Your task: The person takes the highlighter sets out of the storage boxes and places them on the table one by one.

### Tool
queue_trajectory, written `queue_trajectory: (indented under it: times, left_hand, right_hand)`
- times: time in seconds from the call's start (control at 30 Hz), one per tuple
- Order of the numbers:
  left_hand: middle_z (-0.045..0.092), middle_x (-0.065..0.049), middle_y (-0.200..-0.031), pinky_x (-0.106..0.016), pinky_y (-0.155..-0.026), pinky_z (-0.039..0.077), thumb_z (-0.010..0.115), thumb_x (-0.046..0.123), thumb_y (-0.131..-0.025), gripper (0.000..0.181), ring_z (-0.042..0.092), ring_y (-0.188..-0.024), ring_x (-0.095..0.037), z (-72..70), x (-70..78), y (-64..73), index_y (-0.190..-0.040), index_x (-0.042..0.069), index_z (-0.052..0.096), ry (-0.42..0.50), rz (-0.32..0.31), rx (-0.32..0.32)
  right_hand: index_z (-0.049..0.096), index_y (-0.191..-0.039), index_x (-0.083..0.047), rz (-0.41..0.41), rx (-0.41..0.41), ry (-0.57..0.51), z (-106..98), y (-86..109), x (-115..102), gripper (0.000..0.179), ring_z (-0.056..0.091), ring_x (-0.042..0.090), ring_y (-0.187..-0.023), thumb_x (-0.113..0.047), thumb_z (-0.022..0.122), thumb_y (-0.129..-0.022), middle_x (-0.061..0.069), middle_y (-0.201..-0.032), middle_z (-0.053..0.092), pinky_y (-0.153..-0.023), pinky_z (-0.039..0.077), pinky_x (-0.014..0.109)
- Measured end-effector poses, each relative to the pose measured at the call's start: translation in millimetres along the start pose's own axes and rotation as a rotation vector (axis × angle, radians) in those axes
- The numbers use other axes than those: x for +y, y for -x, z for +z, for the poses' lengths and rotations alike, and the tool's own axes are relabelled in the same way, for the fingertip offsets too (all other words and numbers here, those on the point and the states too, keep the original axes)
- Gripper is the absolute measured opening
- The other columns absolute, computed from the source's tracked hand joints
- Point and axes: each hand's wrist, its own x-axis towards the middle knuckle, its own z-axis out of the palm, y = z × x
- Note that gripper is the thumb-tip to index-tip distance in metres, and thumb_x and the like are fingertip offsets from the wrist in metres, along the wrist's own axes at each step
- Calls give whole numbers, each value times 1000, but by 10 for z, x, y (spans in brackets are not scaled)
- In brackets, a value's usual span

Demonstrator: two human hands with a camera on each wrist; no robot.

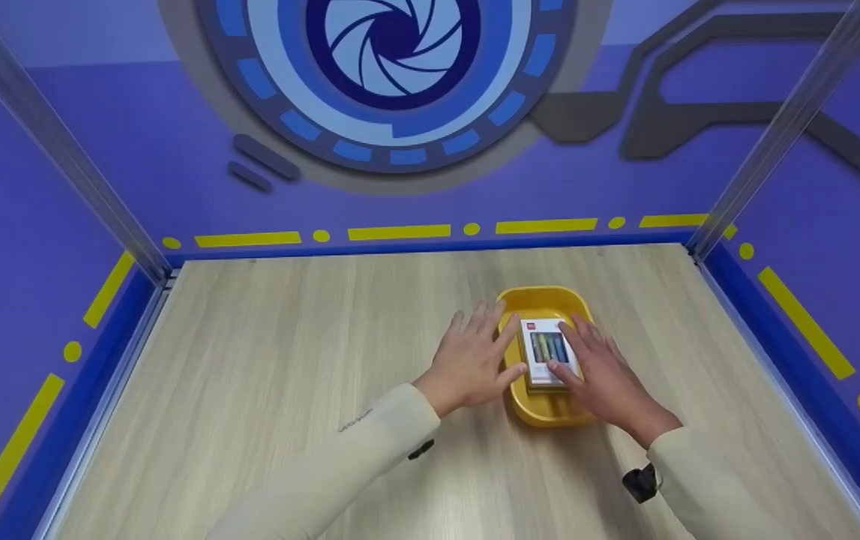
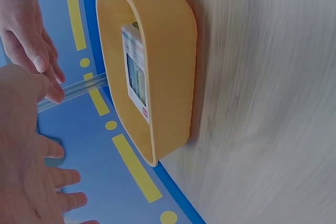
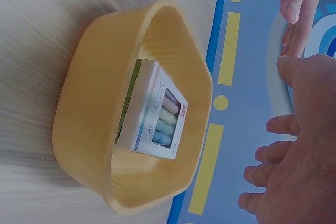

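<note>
A yellow plastic basin [image 1: 546,415] stands on the wooden table, right of the middle. Inside it lies a white box [image 3: 145,120] with a clear window showing pastel sticks. Under the box, a green edge [image 3: 128,98] of another thing shows in the right wrist view. My left hand [image 1: 471,367] is over the basin's left side, fingers spread and straight. Over the right side is my right hand [image 1: 602,371], its fingers extended and overlapping the box in the head view. Both wrist views show the hands above the rim, apart from the box, holding nothing.
The pale wood table [image 1: 287,360] reaches to blue-purple panels with yellow dashes on the back and both sides. Clear upright posts [image 1: 789,127] stand at the back corners. Dark wrist straps [image 1: 639,484] show under the sleeves.
</note>
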Motion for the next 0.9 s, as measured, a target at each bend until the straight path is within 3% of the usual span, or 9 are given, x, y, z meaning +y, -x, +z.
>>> queue_trajectory:
  times: [0.43, 0.9]
  left_hand:
    - [6, -3, -165, -50, -121, 18, 28, 67, -95, 77, 11, -152, -26, 36, 25, -26, -157, 25, 10, 38, -3, -26]
    - [8, -4, -165, -50, -121, 17, 28, 67, -95, 77, 10, -152, -26, 85, 49, -54, -157, 26, 9, 19, -8, -49]
  right_hand:
    - [16, -156, -19, 15, -9, -21, 40, 27, 51, 88, 6, 38, -150, -69, 43, -89, 14, -164, 7, -120, 3, 58]
    - [18, -156, -17, 9, -11, -14, 51, 60, 79, 86, 7, 38, -150, -67, 44, -90, 15, -164, 7, -120, 4, 59]
